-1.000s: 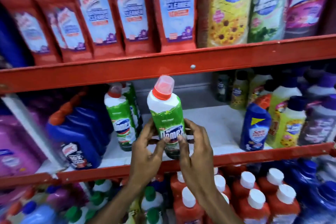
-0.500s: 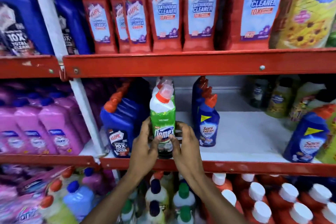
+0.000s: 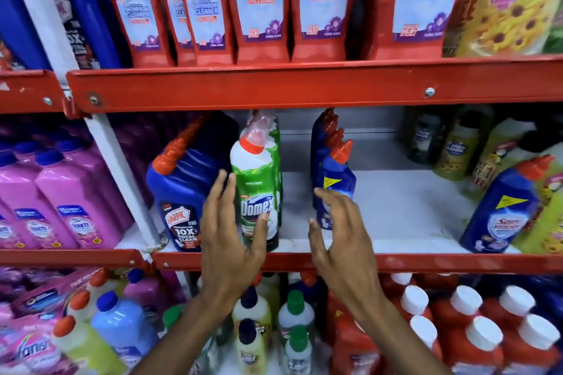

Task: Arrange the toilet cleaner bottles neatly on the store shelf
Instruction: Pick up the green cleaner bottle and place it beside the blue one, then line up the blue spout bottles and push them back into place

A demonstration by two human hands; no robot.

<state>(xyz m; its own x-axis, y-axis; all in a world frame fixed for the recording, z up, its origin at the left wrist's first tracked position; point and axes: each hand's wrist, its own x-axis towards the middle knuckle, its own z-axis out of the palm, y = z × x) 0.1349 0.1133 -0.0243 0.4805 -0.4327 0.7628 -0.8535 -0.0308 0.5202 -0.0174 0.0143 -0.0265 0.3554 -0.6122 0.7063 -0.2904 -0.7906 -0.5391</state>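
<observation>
A green and white Domex toilet cleaner bottle (image 3: 256, 189) with a red cap stands upright at the front of the middle shelf (image 3: 396, 216), heading a row of like bottles behind it. My left hand (image 3: 228, 231) is open just left of it, thumb brushing its label. My right hand (image 3: 338, 228) is open and apart from it, in front of a row of blue Sani Fresh bottles (image 3: 336, 179). Another blue Sani Fresh bottle (image 3: 502, 210) stands alone, tilted, at the right.
Blue Harpic bottles (image 3: 179, 198) stand left of the Domex row. Red bathroom cleaner bottles (image 3: 259, 3) fill the shelf above. Yellow-green bottles (image 3: 457, 143) sit at the back right. Pink bottles (image 3: 64, 201) are in the left bay. The red shelf lip (image 3: 426, 262) runs below my hands.
Both hands have let go of the Domex bottle, which now stands on the shelf. My right hand has moved right, away from it. The view has shifted closer.
</observation>
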